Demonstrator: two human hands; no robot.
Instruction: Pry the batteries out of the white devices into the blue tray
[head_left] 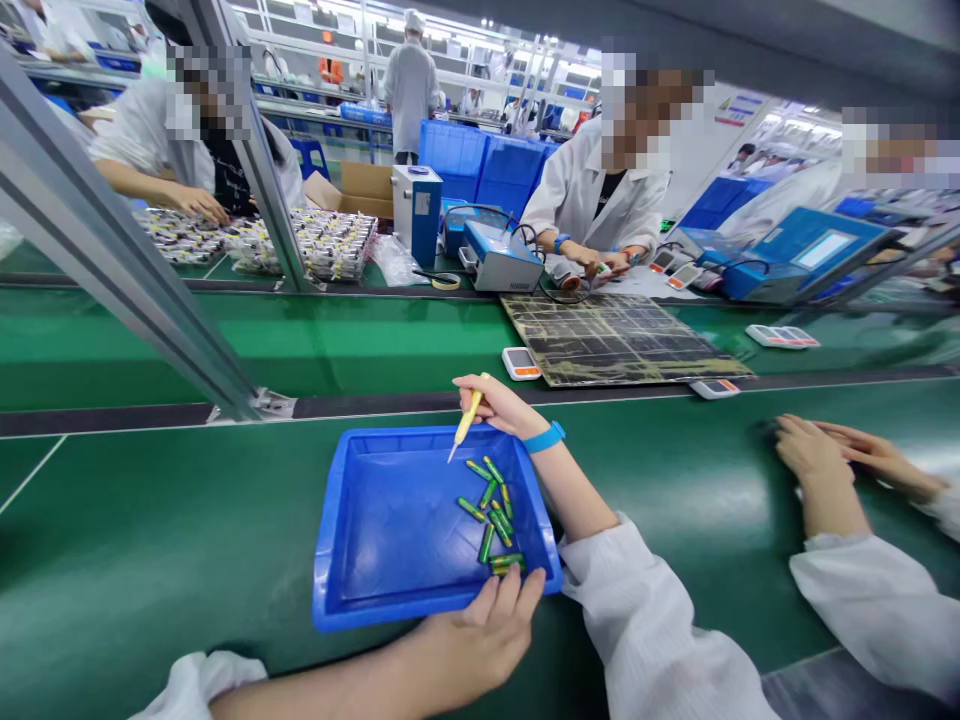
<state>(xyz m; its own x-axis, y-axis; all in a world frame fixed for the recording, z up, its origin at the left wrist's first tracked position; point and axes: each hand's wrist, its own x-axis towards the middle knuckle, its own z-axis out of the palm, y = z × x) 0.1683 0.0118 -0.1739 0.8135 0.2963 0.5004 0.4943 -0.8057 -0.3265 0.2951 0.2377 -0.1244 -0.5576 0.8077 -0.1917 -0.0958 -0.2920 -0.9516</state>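
A shallow blue plastic tray (375,597) sits on the green bench in front of me. Inside, toward its right side, lie several small green cylindrical batteries (486,543). My left hand (480,640) is at the near right rim, its fingers curled over the edge close to the nearest batteries; the thumb is hidden. By the far right rim, my right hand (499,405) is closed around a small yellow-handled screwdriver (469,420). The thin tip points down over the tray, apart from the batteries. A blue band (544,437) circles my right wrist.
A co-worker's hands (817,455) rest on the bench at right. Beyond the tray are a dark scratched panel (622,335), a white-orange meter (520,363) and a metal post (247,385). Blue instruments (502,255) and another person at work (600,200) are across the line.
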